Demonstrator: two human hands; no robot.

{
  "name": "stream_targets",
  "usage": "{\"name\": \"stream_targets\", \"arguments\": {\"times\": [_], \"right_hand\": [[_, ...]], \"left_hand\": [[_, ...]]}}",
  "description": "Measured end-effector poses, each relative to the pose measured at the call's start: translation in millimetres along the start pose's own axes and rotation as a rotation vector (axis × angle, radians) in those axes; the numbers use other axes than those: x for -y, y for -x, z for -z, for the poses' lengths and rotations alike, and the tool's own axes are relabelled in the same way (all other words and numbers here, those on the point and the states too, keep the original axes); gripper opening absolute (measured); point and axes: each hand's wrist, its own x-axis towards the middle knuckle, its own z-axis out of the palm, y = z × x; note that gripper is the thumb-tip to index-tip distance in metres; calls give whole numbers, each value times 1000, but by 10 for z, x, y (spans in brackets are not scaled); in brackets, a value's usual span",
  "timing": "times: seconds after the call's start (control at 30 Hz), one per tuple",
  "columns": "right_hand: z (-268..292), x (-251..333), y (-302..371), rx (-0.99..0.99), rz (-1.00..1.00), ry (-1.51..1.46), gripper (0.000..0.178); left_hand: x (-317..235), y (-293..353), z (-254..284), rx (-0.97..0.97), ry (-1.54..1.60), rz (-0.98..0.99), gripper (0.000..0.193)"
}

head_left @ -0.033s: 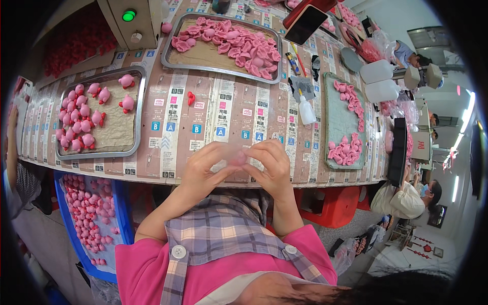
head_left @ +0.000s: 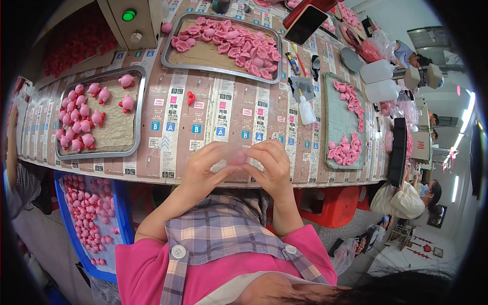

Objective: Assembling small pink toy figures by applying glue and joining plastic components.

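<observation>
Above the table's near edge, my left hand (head_left: 204, 166) and my right hand (head_left: 272, 166) meet with fingers bent inward. Between their fingertips they pinch a small pink piece (head_left: 238, 158); a blur over it hides its exact shape. Left of my hands, a metal tray (head_left: 141, 112) carries pink round toy figures (head_left: 81, 113) with red feet. Beyond them a larger metal tray (head_left: 216, 67) bears a heap of curled pink soft pieces (head_left: 236, 43), some with balls among them. A small red part (head_left: 191, 98) lies alone on the table between the trays and my hands.
At right sits a green-lined tray (head_left: 348, 122) of pink pieces, near a white squeeze bottle (head_left: 307, 111) and a phone (head_left: 306, 25). A machine with a green light (head_left: 129, 16) stands far left. Below are a blue crate (head_left: 120, 203) of pink figures and a red stool (head_left: 331, 207).
</observation>
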Motion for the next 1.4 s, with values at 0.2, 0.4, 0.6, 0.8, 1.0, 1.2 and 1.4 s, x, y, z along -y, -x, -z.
{"name": "stream_targets", "arguments": {"times": [0.2,0.4,0.6,0.8,1.0,1.2,1.4], "right_hand": [[-82,34,8,-100,140,161,36],[-370,40,66,-219,-472,-750,47],[-385,99,-45,-133,-353,-495,43],[-355,189,-137,-144,-242,-232,40],[-339,211,-178,-109,-277,-180,37],[-359,232,-194,-123,-247,-164,35],[-347,242,-188,-125,-208,-175,33]], "left_hand": [[159,43,-50,37,161,101,38],[307,82,-72,30,1071,505,37],[477,149,-147,29,1292,544,37],[601,194,-221,63,1569,500,35],[576,179,-272,-13,1579,587,35],[545,172,-272,-12,1623,566,32],[673,201,-295,98,1703,469,30]]}}
